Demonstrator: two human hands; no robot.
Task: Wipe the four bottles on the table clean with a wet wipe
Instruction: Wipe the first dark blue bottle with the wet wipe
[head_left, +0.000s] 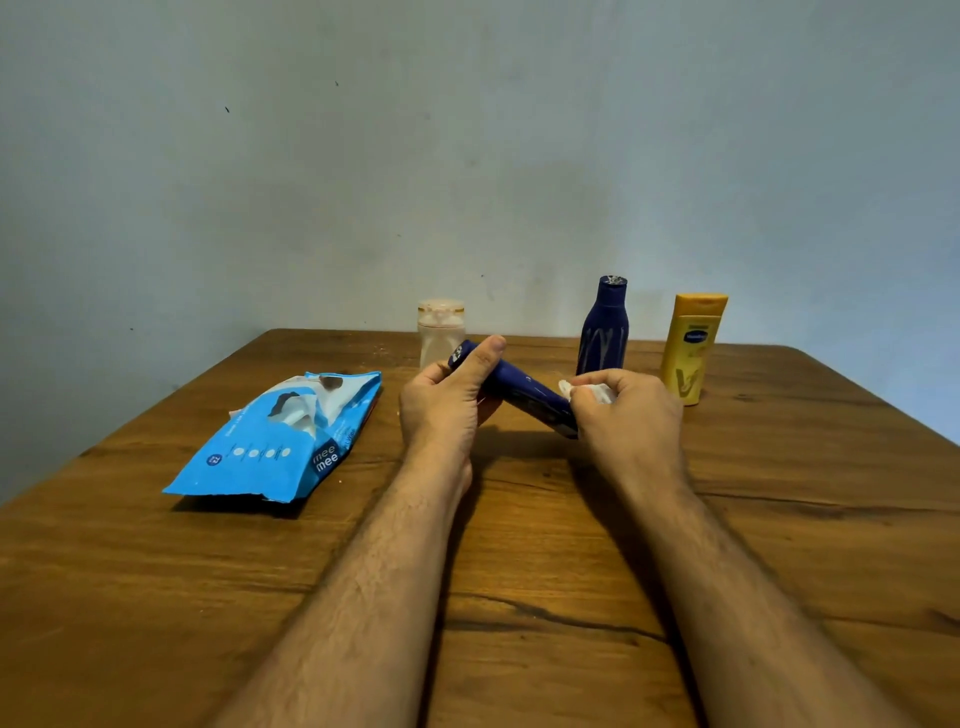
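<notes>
Bottle (519, 391) in left hand's (447, 405) grip; right hand (628, 410) pinches wipe (592, 391).

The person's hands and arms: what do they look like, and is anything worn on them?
Both forearms are bare and hairy up to the frame's lower edge; no sleeve shows. The left hand and right hand wear no gloves. No watch, ring or bracelet is visible.

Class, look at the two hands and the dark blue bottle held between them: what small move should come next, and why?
Probably slide the wet wipe up the held bottle toward its cap. The right hand presses the wipe only at the bottle's lower end, while the left hand has a grip near the cap end, so the middle of the bottle looks unwiped.
</notes>
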